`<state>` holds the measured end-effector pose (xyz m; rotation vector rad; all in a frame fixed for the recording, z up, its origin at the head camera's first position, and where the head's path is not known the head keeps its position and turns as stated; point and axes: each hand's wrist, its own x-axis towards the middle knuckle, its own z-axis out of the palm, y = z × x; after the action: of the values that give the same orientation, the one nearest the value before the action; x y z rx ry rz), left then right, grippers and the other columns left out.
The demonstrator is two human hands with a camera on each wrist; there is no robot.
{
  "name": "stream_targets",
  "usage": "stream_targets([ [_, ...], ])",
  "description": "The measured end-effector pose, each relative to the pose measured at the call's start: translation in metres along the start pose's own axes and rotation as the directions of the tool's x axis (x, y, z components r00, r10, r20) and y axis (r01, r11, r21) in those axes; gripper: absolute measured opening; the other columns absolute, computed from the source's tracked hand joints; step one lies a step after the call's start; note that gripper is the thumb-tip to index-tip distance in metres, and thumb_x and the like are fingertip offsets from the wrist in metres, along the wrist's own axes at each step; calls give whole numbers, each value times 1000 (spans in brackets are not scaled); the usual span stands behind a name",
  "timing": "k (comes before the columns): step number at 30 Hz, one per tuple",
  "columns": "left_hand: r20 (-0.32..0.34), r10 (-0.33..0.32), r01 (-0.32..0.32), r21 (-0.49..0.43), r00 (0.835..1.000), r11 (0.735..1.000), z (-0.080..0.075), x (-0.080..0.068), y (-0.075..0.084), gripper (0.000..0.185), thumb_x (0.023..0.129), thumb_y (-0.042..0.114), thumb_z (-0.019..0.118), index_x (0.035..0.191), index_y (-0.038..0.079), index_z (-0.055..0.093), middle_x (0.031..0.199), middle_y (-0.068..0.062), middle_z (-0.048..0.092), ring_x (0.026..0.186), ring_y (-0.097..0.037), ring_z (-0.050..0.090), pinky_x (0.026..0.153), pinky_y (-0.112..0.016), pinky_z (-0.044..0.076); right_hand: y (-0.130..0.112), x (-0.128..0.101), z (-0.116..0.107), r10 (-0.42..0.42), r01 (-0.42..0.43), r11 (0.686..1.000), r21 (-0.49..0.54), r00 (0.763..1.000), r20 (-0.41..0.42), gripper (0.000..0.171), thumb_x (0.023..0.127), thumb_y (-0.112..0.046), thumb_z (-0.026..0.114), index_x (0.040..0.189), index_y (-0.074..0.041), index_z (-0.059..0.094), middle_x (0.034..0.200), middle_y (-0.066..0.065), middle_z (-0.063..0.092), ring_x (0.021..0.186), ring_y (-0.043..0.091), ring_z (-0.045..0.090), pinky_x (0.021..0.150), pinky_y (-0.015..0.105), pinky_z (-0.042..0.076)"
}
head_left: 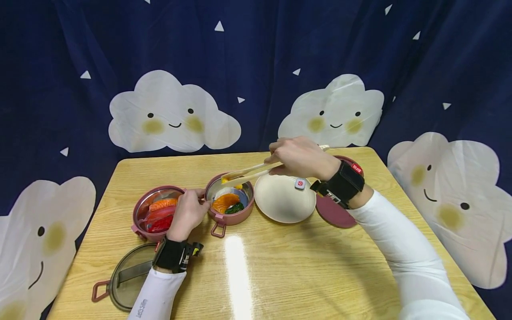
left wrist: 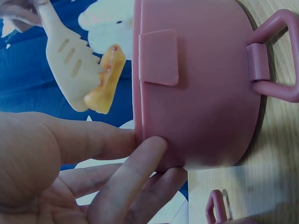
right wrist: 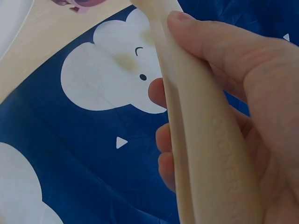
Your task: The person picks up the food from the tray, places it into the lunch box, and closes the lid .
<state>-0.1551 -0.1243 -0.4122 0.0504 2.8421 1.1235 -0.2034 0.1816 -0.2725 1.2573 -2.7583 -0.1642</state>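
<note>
My left hand (head_left: 188, 213) grips the rim of a pink pot (head_left: 236, 218), thumb and fingers on either side of its wall in the left wrist view. Inside lie an orange sushi topping (head_left: 226, 202) on white rice and a dark green piece (head_left: 234, 208). Cream tongs (head_left: 250, 177) extend from my right hand (head_left: 302, 155), whose fingers wrap round their handles. Between the tong tips a yellow food piece (left wrist: 110, 84) is pinched, close over the pot's far side. The right wrist view shows only the handles, not the tips.
Left of the pot, another pink pot (head_left: 138, 222) holds orange and red food pieces. Its neighbour in front is a see-through lid (head_left: 130, 284), partly under my left forearm. A cream plate (head_left: 284, 204) with a small grey square (head_left: 300, 183) stands right, beside a dark pink disc (head_left: 334, 213).
</note>
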Motion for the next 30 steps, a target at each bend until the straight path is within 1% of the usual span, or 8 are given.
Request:
stream_targets([
  [6, 6, -6, 6, -8, 1000, 1000, -1, -1, 0, 39, 99, 7, 69, 136, -5, 68, 122, -26, 73, 82, -28, 57, 63, -30, 38, 1, 10, 7, -13, 14, 999, -31, 999, 38, 26, 91, -38, 83, 112, -24, 84, 94, -1, 71, 87, 22, 68, 64, 39, 55],
  [13, 3, -1, 1, 1, 1000, 1000, -1, -1, 1, 40, 99, 7, 70, 136, -5, 67, 128, -26, 72, 94, -30, 62, 69, -30, 42, -4, 16, 14, 9, -5, 999, -41, 997, 79, 14, 89, -36, 84, 97, -25, 83, 87, 0, 69, 81, 25, 68, 62, 42, 55],
  [16, 2, -4, 4, 1, 1000, 1000, -1, -1, 1, 40, 99, 7, 71, 136, -5, 67, 127, -25, 73, 97, -30, 63, 71, -30, 44, -8, 17, 18, 15, -10, 998, -60, 996, 93, 14, 90, -37, 84, 95, -24, 82, 89, -1, 70, 83, 25, 69, 62, 42, 55],
  [18, 1, -6, 6, 2, 1000, 1000, -1, -1, 1, 39, 98, 7, 71, 136, -5, 68, 126, -25, 73, 96, -30, 62, 70, -30, 44, -10, 17, 21, 19, -11, 997, -76, 995, 98, 14, 90, -37, 83, 93, -23, 82, 89, -1, 71, 84, 25, 69, 63, 42, 55],
  [23, -2, 0, 0, 4, 1000, 1000, 0, 0, 0, 38, 98, 7, 70, 135, -4, 68, 122, -25, 74, 91, -30, 61, 67, -29, 41, -15, 19, 27, 16, -8, 994, -107, 997, 78, 15, 89, -35, 84, 88, -21, 80, 88, 0, 72, 83, 25, 69, 67, 43, 57],
  [30, -2, 2, -2, -1, 1000, 1000, 0, 1, -1, 38, 98, 7, 71, 135, -5, 69, 120, -25, 74, 87, -29, 61, 65, -29, 41, -21, 21, 30, 1, 6, 986, -164, 999, 42, 17, 86, -35, 86, 87, -19, 80, 86, 1, 73, 80, 25, 70, 66, 41, 58],
])
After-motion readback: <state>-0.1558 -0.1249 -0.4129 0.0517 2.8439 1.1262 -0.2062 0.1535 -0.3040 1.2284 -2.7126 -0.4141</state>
